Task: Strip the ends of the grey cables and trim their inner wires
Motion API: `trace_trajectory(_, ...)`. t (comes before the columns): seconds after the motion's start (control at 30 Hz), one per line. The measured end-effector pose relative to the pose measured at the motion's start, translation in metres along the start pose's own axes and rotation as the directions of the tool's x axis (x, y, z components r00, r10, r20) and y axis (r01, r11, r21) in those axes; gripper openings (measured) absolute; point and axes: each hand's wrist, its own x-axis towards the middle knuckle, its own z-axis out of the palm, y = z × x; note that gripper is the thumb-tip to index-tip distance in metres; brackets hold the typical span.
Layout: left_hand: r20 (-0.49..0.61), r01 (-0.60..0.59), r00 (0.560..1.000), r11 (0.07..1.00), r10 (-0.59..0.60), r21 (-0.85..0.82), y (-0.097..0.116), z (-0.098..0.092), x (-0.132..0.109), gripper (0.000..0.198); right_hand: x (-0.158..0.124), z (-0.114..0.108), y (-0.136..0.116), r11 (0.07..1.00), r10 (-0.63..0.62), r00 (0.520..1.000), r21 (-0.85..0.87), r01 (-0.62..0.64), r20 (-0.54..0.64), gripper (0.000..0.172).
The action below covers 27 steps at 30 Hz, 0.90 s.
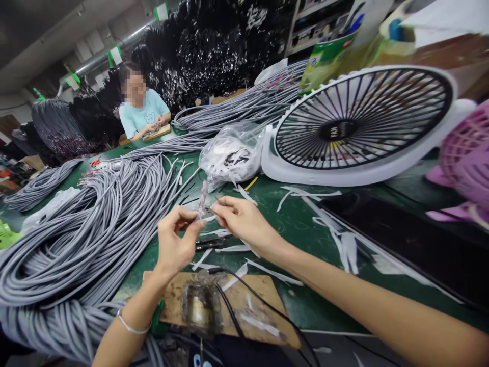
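My left hand (178,239) is closed in a pinch on a small, whitish-pink piece (204,196) that stands up from the fingertips; its exact kind is too blurred to make out. Just to the right, my right hand (244,219) pinches with thumb and forefinger near the same piece, and what sits between those fingertips is too small to name. White strips (233,248) and a dark tool (210,243) lie on the green table below the hands. Nearer to me, a wooden board (263,295) carries a grimy metal block (200,308) with black cords.
Coiled grey cables (103,219) cover the left side. Ahead lie a plastic bag of white pieces (233,158) and a white fan (344,127). A black flat panel (405,244) and pink fan (466,158) are at right. Another person (143,112) works across the table.
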Motion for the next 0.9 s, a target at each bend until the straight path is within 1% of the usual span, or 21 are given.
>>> trace_trajectory(0.03,-0.046,-0.052,0.997,0.996,0.056,0.079,0.001,-0.002,0.0,0.011,0.0,-0.001,0.001,0.996,-0.022,1.0,-0.089,0.022,0.002,0.022)
trace_trajectory(0.07,-0.084,-0.095,0.99,0.982,0.11,0.164,0.002,-0.004,-0.001,0.01,-0.002,-0.001,0.0,0.981,-0.082,0.997,-0.178,0.079,-0.009,0.02)
trace_trajectory(0.1,-0.107,-0.13,0.981,0.961,0.16,0.243,0.004,-0.006,-0.001,0.009,-0.004,-0.001,-0.002,0.953,-0.17,0.985,-0.257,0.159,-0.022,0.018)
trace_trajectory(0.13,-0.117,-0.159,0.972,0.937,0.203,0.31,0.005,-0.007,-0.001,0.009,-0.008,0.0,-0.005,0.916,-0.27,0.963,-0.316,0.248,-0.027,0.018)
trace_trajectory(0.2,-0.105,-0.209,0.957,0.894,0.27,0.395,0.009,-0.007,-0.001,0.009,-0.016,0.002,-0.01,0.834,-0.443,0.896,-0.373,0.406,-0.015,0.022)
trace_trajectory(0.27,-0.085,-0.251,0.944,0.864,0.317,0.437,0.011,-0.006,-0.001,0.01,-0.023,0.004,-0.014,0.772,-0.544,0.839,-0.387,0.504,0.009,0.024)
trace_trajectory(0.3,-0.077,-0.266,0.94,0.854,0.333,0.448,0.011,-0.005,-0.001,0.009,-0.025,0.005,-0.015,0.753,-0.571,0.821,-0.39,0.53,0.013,0.024)
trace_trajectory(0.43,-0.053,-0.302,0.928,0.828,0.368,0.472,0.009,-0.003,-0.002,0.009,-0.025,0.006,-0.013,0.719,-0.618,0.786,-0.412,0.559,-0.01,0.023)
trace_trajectory(0.6,-0.023,-0.348,0.909,0.791,0.415,0.503,0.008,-0.002,-0.004,0.01,-0.024,0.005,-0.012,0.683,-0.646,0.763,-0.465,0.563,-0.024,0.024)
trace_trajectory(0.9,-0.013,-0.372,0.892,0.749,0.452,0.549,0.008,-0.001,-0.003,0.009,-0.025,0.004,-0.013,0.614,-0.689,0.724,-0.552,0.565,-0.026,0.024)
